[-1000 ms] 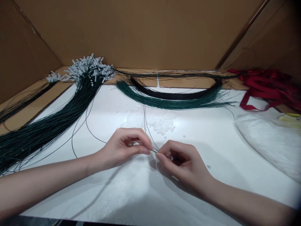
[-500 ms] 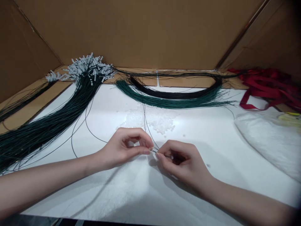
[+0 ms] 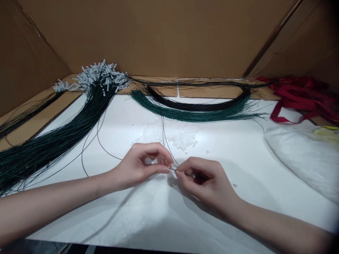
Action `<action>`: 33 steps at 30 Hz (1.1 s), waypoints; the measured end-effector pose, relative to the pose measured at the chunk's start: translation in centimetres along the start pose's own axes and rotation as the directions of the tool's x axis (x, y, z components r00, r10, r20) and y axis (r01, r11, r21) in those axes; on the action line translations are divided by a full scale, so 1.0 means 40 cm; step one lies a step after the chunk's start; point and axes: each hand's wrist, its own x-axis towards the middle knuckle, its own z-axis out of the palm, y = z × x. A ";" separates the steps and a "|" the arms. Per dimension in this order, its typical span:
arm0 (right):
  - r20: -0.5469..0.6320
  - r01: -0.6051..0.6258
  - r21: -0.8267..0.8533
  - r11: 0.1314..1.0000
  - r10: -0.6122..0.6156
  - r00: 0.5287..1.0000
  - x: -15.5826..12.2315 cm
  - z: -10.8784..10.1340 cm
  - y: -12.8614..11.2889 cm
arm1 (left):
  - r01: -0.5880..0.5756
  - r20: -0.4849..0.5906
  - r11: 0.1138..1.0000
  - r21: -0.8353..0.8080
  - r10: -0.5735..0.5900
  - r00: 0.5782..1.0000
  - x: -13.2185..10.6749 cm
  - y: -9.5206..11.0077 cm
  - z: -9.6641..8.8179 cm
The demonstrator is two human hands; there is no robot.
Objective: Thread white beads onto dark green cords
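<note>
My left hand [image 3: 143,164] and my right hand [image 3: 203,180] meet fingertip to fingertip low in the middle of a white table [image 3: 238,165]. Both pinch the end of a thin dark wire [image 3: 165,141] that runs back to a curved bundle of green and black wires [image 3: 196,107]. A short metal tip shows between my right fingers. Just behind my hands lies a scatter of small clear beads [image 3: 180,135].
A long bundle of dark green wires [image 3: 60,135] tipped with white beads [image 3: 102,76] fans across the left. Red ribbon [image 3: 302,97] is heaped at the back right, above a clear plastic bag [image 3: 304,158]. Brown cardboard walls [image 3: 159,38] enclose the table.
</note>
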 end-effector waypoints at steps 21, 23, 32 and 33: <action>-0.005 0.030 -0.034 0.999 -0.031 1.000 -0.001 0.004 0.010 | 0.008 0.009 1.000 0.003 -0.008 1.000 0.001 -0.004 0.003; -0.007 0.034 -0.033 0.999 -0.035 0.999 -0.002 0.004 0.011 | 0.019 0.007 1.000 0.019 -0.019 1.000 0.001 -0.005 0.004; -0.007 0.051 -0.024 0.998 -0.051 0.999 -0.003 0.002 0.005 | -0.011 0.032 1.000 -0.018 0.012 0.999 0.000 0.004 0.006; -0.008 0.050 -0.025 0.998 -0.050 0.999 -0.003 0.003 0.005 | -0.010 0.025 1.000 -0.014 0.010 1.000 0.000 0.004 0.006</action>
